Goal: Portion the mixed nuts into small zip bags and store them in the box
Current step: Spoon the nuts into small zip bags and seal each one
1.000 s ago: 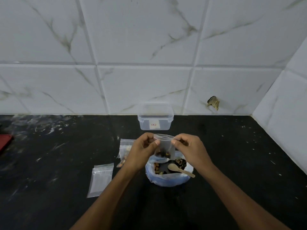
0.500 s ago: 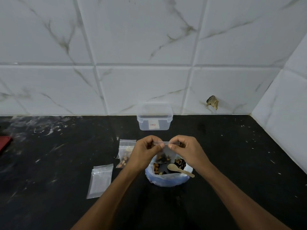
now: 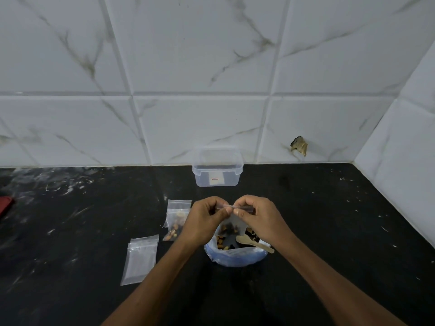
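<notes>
Both hands raised together, left hand (image 3: 204,221) and right hand (image 3: 258,217) pinching, fingers curled

Two bare arms come up from the bottom of the picture. The left hand (image 3: 203,220) and the right hand (image 3: 257,218) wear no gloves, rings or watch. No sleeves show on the forearms.

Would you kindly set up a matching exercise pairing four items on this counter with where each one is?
Things:
1. wooden spoon
2. clear storage box
3. empty zip bag
4. zip bag being sealed

Places:
A. flat on the counter, nearest the left forearm
B. against the tiled wall
C. pinched at its top by the left hand and right hand
D. resting in the big blue bag of nuts

Pairs: 1-D, 2-B, 3-A, 4-C
</notes>
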